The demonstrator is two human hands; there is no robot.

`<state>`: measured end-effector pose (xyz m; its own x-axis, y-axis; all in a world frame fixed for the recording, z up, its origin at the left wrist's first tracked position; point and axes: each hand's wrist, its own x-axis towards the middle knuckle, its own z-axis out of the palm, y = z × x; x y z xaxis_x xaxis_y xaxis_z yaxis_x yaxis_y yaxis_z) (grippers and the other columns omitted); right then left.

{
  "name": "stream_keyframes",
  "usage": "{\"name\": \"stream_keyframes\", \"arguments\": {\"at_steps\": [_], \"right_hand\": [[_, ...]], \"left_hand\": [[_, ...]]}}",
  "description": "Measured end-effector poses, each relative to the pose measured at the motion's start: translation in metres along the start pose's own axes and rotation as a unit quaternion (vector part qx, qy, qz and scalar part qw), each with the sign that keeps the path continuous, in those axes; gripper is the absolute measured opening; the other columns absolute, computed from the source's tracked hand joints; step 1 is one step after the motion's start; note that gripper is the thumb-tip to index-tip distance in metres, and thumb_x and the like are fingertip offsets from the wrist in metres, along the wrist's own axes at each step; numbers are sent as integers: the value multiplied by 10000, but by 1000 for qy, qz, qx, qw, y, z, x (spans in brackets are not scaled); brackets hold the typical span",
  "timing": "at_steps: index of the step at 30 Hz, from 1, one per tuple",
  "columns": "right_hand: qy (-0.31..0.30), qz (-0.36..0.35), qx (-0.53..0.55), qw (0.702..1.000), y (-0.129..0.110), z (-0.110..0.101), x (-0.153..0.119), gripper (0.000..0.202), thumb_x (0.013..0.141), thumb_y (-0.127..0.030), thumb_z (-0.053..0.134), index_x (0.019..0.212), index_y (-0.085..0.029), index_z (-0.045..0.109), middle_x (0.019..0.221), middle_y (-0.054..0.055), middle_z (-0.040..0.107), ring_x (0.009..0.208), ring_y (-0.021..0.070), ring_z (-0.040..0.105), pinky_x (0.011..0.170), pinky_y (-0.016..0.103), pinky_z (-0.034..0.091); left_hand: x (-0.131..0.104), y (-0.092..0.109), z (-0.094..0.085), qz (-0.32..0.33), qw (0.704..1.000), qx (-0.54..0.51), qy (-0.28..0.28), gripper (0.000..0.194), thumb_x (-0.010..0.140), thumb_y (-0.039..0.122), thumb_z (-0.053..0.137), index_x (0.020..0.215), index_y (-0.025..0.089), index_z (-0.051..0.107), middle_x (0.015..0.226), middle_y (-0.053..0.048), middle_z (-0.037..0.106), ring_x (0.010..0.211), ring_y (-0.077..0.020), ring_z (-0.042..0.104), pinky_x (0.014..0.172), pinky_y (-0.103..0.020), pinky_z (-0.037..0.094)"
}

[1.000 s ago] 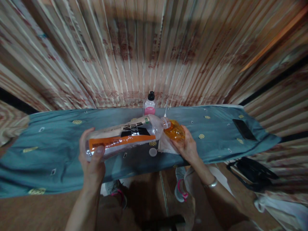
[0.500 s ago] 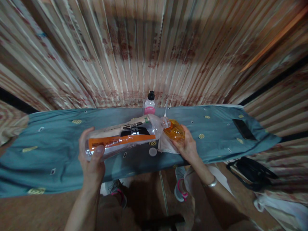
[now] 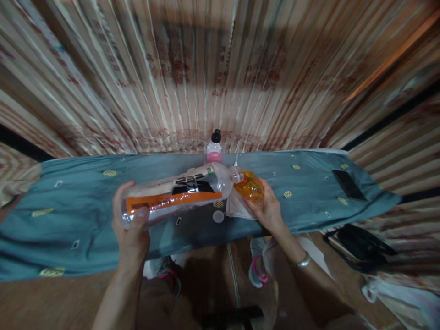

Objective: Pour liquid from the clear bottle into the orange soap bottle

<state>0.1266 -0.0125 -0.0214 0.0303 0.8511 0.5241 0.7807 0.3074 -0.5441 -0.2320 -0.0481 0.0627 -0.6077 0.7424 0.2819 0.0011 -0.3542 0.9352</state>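
Observation:
My left hand is wrapped round the base of a large clear plastic bottle with an orange and black label. The bottle lies almost level, its neck pointing right. My right hand grips a small bottle of amber liquid, tilted toward the big one. The two mouths meet or overlap; the exact contact is too small to tell. Beneath them a pale cloth lies on the table, with a round whitish cap beside it. A thin white pump tube shows just behind the necks.
A clear bottle with a black top and pink label stands at the back of the table's blue-green cover. A dark phone lies at the right. Pleated curtains hang behind; a black bag rests on the floor.

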Motion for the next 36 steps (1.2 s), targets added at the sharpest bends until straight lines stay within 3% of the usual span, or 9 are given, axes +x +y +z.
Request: {"name": "stream_keyframes", "arguments": {"at_steps": [15, 36], "right_hand": [[13, -7, 2, 1000, -2, 2, 1, 821, 902, -612, 734, 1543, -167, 476, 1460, 218, 694, 1361, 383, 689, 1147, 597, 586], [5, -6, 0, 1000, 0, 1, 0, 824, 900, -573, 750, 1556, -171, 458, 1478, 215, 677, 1369, 379, 680, 1160, 599, 576]], "left_hand": [[-1, 2, 2, -23, 999, -34, 13, 819, 419, 581, 987, 1132, 240, 770, 881, 29, 674, 812, -189, 567, 782, -307, 403], [-1, -1, -2, 27, 999, 31, -16, 760, 561, 654, 867, 1189, 259, 702, 929, 11, 603, 819, -207, 550, 764, -331, 406]]}}
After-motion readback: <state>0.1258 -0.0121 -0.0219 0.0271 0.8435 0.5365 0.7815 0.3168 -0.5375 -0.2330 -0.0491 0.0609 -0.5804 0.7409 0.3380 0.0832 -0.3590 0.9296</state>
